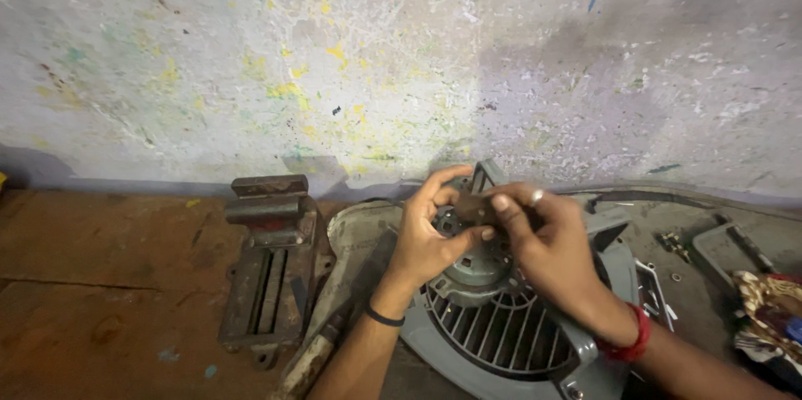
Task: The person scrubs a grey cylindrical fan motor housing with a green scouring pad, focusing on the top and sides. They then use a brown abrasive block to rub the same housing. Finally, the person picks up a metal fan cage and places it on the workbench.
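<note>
- A small dark part [473,208] sits at the top of a grey motor housing [478,270], pinched between the fingers of both hands; what the part is cannot be made out.
- The motor housing stands at the centre of a grey fan grille [501,337] with curved slats, which lies on the table [100,283] just in front of the wall.
- The left hand [428,237] curls in from the left, thumb and fingers closed around the part and the motor top; a dark band circles its wrist.
- The right hand [539,237] comes from the right, fingers bent down and closed on the same part, touching the left hand's fingertips; a ring shows on one finger and a red band on the wrist.
- A rusty bench vise [269,262] rests on the table to the left of the grille, near the left forearm.
- A worn tool handle [309,362] lies below the vise, beside the left forearm.
- A patterned cloth [769,308] lies at the far right edge.
- A stained, paint-flecked wall [376,58] rises behind everything.
</note>
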